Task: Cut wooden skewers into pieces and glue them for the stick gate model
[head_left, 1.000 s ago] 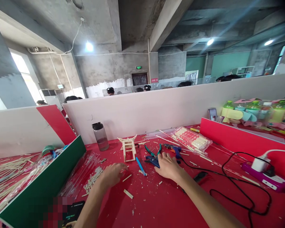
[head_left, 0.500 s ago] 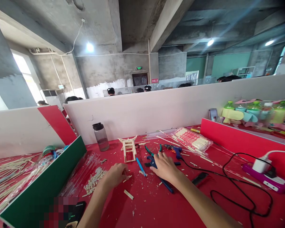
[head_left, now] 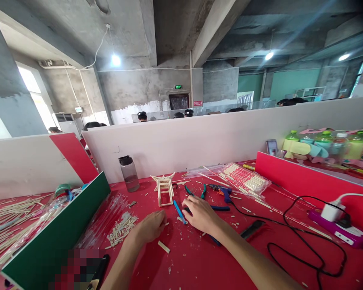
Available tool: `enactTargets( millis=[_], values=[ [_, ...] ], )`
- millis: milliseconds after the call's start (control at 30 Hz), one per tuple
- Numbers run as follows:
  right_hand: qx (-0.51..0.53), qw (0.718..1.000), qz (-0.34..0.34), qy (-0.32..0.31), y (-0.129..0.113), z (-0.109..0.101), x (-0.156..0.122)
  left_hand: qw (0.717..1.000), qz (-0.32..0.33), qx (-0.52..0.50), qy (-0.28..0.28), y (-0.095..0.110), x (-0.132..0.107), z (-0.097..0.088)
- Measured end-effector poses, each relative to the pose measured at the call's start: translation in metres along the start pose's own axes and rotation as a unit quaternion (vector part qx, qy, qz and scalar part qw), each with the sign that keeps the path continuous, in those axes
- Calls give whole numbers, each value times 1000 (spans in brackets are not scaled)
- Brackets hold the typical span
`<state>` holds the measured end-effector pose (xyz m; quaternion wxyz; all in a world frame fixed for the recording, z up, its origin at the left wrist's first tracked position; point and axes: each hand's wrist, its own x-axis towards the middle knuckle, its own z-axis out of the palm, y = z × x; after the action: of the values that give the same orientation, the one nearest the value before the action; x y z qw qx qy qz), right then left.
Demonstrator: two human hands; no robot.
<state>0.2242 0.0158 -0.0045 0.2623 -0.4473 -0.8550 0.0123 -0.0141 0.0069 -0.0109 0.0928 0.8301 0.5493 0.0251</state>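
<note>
My left hand (head_left: 153,226) rests low over the red table with its fingers curled down; whatever may be in them is hidden. My right hand (head_left: 199,213) has its fingers spread and bent, just right of a blue pen-like tool (head_left: 180,212). Under this hand lie blue-handled pliers (head_left: 219,208), mostly covered by it. Beyond both hands stands a small chair-like frame of wooden sticks (head_left: 165,191). A short flat wooden piece (head_left: 163,247) lies in front of my left hand, and a heap of cut stick bits (head_left: 122,229) is to its left.
A water bottle (head_left: 128,174) stands by the white partition (head_left: 181,141). Green-handled pliers (head_left: 203,191), a glue gun (head_left: 225,192) and bagged sticks (head_left: 245,177) lie at the back. A black-handled tool (head_left: 252,228), black cable and purple power strip (head_left: 341,227) are right; a green divider (head_left: 57,233) is left.
My right hand has moved left off part of the blue-handled pliers, toward the blue pen-like tool. My left hand has turned slightly, showing more of its back.
</note>
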Motion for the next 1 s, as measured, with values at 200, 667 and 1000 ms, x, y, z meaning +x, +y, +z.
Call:
enactTargets(
  millis=[200, 667, 1000],
  values=[
    [94, 995, -18, 22, -7, 7, 2, 997, 22, -72, 24, 1, 2, 0],
    [352, 936, -2, 28, -7, 23, 7, 932, 89, -336, 105, 26, 15, 2],
    [268, 963, -10, 28, -10, 21, 6, 943, 112, -286, 126, 21, 18, 16]
  ],
)
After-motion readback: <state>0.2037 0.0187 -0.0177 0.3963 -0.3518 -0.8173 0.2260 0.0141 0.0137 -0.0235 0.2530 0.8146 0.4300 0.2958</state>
